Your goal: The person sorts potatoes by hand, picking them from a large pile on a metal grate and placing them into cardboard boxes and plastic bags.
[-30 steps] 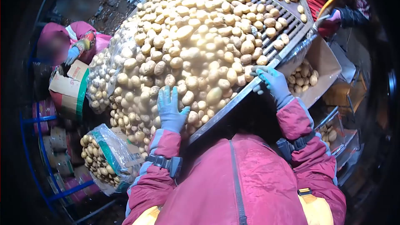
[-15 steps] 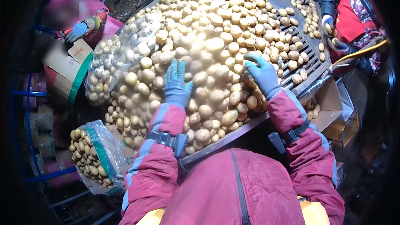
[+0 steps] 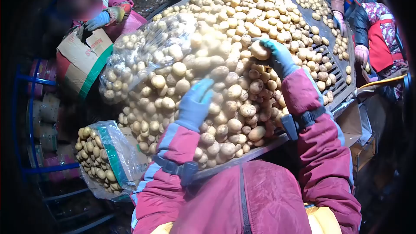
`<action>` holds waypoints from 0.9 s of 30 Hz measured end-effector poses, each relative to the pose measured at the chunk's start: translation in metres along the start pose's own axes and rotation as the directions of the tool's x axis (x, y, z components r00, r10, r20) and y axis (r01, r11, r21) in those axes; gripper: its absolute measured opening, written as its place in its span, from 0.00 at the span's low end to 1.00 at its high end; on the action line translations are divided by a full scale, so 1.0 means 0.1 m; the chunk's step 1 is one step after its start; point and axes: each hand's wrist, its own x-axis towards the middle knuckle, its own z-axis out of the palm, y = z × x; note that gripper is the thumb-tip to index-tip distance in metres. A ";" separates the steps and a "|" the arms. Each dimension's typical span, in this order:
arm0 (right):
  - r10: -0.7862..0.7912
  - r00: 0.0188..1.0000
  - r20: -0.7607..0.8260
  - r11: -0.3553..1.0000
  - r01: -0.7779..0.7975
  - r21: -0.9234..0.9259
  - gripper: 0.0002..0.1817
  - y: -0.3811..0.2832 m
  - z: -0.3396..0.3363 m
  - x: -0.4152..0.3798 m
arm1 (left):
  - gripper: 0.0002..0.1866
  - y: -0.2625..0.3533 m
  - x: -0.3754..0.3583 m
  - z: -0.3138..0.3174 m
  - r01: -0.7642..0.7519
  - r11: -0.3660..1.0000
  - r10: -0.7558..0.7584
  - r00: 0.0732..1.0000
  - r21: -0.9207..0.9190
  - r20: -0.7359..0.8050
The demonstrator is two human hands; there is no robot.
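Left hand (image 3: pixel 196 104), gloved, lay flat with fingers spread on the potato heap (image 3: pixel 225 82) at frame centre. Right hand (image 3: pixel 277 56), upper right of centre, had its fingers curled around one potato (image 3: pixel 259 51). Sorting table (image 3: pixel 303 13) carried the heap; clear bag (image 3: pixel 143 56) at upper left

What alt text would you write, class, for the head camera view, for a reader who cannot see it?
A person's blue-gloved left hand and right hand reach into a heap of potatoes on a sorting table, the right hand around one potato. Other workers stand round it; a clear bag of potatoes sits lower left.
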 end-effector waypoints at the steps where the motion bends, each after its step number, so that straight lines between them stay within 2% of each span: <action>1: 0.251 0.968 0.025 0.871 -0.237 0.431 0.24 -0.12 -0.02 -0.18 | 0.16 0.14 0.04 -0.03 -0.011 1.000 0.008 0.993 -0.024 -0.116; 2: 0.226 0.967 0.122 0.795 -0.255 0.550 0.26 -0.12 -0.09 -0.34 | 0.15 0.12 0.11 -0.08 -0.048 0.999 0.047 0.990 -0.003 -0.135; 3: 0.314 0.941 0.124 0.737 -0.324 0.594 0.28 -0.09 -0.14 -0.46 | 0.14 0.08 0.21 -0.13 -0.089 0.996 0.090 0.985 0.017 -0.149; 5: 0.249 0.918 0.310 0.653 -0.395 0.646 0.28 0.00 -0.29 -0.66 | 0.13 0.17 0.37 -0.07 -0.053 0.996 0.042 0.988 -0.069 -0.151; 6: 0.223 0.921 0.320 0.642 -0.386 0.663 0.29 -0.02 -0.29 -0.80 | 0.14 0.31 0.42 0.00 -0.037 0.991 0.019 0.990 -0.129 -0.142; 7: 0.284 0.955 0.092 0.673 -0.266 0.690 0.30 -0.27 -0.10 -0.97 | 0.14 0.31 0.48 0.11 -0.100 0.989 0.087 0.990 -0.113 -0.111; 9: 0.337 0.934 0.117 0.683 -0.328 0.653 0.30 -0.27 -0.21 -1.24 | 0.14 0.52 0.47 0.39 -0.128 0.973 0.121 0.991 -0.190 -0.047; 10: 0.373 0.912 0.174 0.662 -0.392 0.638 0.29 -0.36 -0.19 -1.37 | 0.15 0.54 0.48 0.54 -0.197 0.976 0.197 0.980 -0.094 -0.014; 11: 0.445 0.895 0.020 0.739 -0.380 0.557 0.28 -0.42 -0.17 -1.54 | 0.15 0.78 0.40 0.66 -0.095 0.963 0.112 0.992 -0.253 0.054; 13: 0.456 0.883 0.114 0.689 -0.431 0.583 0.28 -0.30 -0.26 -1.73 | 0.16 0.94 0.27 0.96 -0.118 0.945 0.154 0.983 -0.304 0.098; 14: 0.419 0.886 0.201 0.679 -0.452 0.578 0.27 -0.18 -0.39 -1.85 | 0.16 0.97 0.26 1.06 -0.265 0.947 0.293 0.943 -0.182 0.155; 15: 0.378 0.881 0.285 0.671 -0.473 0.572 0.27 -0.01 -0.52 -1.96 | 0.16 1.06 0.19 1.15 -0.234 0.939 0.285 0.940 -0.251 0.190; 16: 0.398 0.912 0.100 0.726 -0.380 0.573 0.26 0.30 -0.49 -2.02 | 0.16 1.11 0.14 1.24 -0.187 0.936 0.264 0.932 -0.297 0.247; 17: 0.503 0.862 0.063 0.650 -0.425 0.630 0.26 0.08 -0.47 -2.26 | 0.16 1.14 0.10 1.31 -0.136 0.932 0.244 0.920 -0.336 0.306; 18: 0.490 0.871 0.025 0.667 -0.393 0.632 0.26 0.18 -0.53 -2.43 | 0.16 1.21 0.07 1.34 -0.210 0.934 0.304 0.893 -0.290 0.331; 19: 0.475 0.880 -0.007 0.684 -0.364 0.632 0.26 0.27 -0.59 -2.58 | 0.16 1.21 0.02 1.40 -0.189 0.934 0.294 0.887 -0.302 0.356; 21: 0.550 0.834 -0.043 0.732 -0.457 0.505 0.25 0.43 -0.83 -3.02 | 0.16 1.27 -0.08 1.44 -0.166 0.951 0.266 0.869 -0.260 0.417; 23: 0.438 0.896 -0.071 0.866 -0.400 0.299 0.24 0.33 -0.94 -3.38 | 0.16 1.18 -0.21 1.50 -0.133 0.959 0.231 0.878 -0.252 0.419; 26: 0.431 0.902 -0.023 0.610 -0.272 0.744 0.26 0.65 -1.16 -3.84 | 0.16 1.13 -0.35 1.53 -0.101 0.963 0.206 0.872 -0.250 0.443; 27: 0.389 0.918 -0.073 0.629 -0.207 0.749 0.28 0.70 -1.22 -3.96 | 0.16 1.15 -0.40 1.51 -0.109 0.975 0.188 0.870 -0.194 0.455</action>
